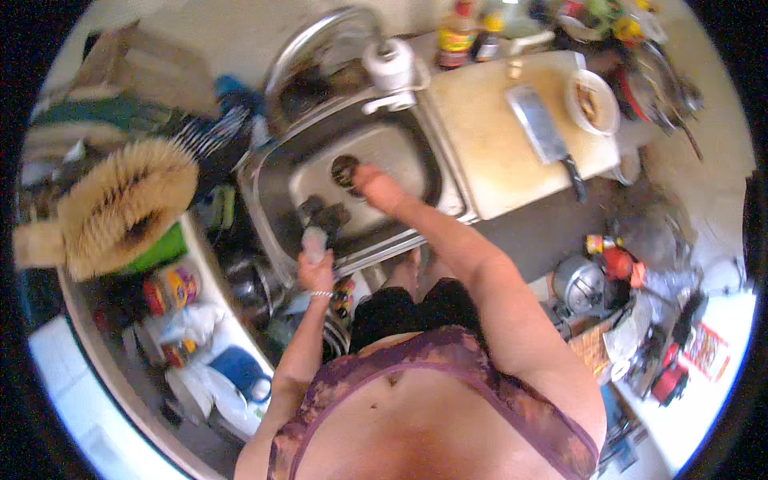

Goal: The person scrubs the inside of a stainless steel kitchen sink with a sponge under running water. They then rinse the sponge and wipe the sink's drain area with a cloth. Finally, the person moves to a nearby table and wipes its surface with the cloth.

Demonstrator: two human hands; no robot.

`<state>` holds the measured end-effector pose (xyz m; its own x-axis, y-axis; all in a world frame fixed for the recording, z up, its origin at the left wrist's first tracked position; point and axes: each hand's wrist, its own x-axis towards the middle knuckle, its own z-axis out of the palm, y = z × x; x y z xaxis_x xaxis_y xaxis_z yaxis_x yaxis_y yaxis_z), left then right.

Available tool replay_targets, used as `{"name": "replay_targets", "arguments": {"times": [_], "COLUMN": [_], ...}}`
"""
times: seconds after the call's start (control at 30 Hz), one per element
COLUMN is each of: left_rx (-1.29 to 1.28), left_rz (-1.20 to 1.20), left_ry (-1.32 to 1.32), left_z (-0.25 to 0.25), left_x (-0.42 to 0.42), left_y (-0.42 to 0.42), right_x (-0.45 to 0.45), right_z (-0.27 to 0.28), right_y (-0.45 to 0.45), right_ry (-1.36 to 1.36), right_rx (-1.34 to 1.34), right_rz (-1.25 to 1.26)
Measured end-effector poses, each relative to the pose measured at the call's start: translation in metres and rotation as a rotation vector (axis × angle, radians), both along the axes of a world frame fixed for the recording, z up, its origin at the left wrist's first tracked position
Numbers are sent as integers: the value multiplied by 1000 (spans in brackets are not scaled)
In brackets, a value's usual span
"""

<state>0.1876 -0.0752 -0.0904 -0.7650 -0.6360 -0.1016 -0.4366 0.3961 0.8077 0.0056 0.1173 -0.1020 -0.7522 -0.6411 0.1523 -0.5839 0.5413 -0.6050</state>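
Note:
Just over the near left edge of the metal sink (384,144), my left hand (315,273) is closed on a small translucent object (314,240), too blurred to name. Dark wet-looking matter (324,213) lies in the basin just beyond it. My right hand (378,187) reaches down into the basin, its fingers at the dark round drain (346,170); whether they hold anything is hidden by blur. A curved metal faucet (294,48) with a white filter attachment (389,66) stands at the sink's far side.
Right of the sink, a cutting board (480,144) bears a cleaver (537,126) and a white bowl (592,102) with food scraps. Sauce bottles (456,39) stand behind. A bristle brush (129,207) hangs at left, above shelves with packages. Pots and utensils crowd the right side.

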Motion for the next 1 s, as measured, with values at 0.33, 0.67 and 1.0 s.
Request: {"name": "replay_targets", "arguments": {"times": [0.33, 0.67, 1.0], "left_rx": [1431, 1533, 1751], "left_rz": [274, -51, -585], "left_ry": [70, 62, -281], "left_z": [16, 64, 133], "left_x": [-63, -112, -146], "left_y": [-11, 114, 501], "right_x": [24, 55, 93], "right_z": [36, 91, 160], "right_y": [-3, 91, 480], "right_ry": [133, 47, 303], "right_rx": [-36, -402, -321], "right_rz": [4, -204, -668]}}
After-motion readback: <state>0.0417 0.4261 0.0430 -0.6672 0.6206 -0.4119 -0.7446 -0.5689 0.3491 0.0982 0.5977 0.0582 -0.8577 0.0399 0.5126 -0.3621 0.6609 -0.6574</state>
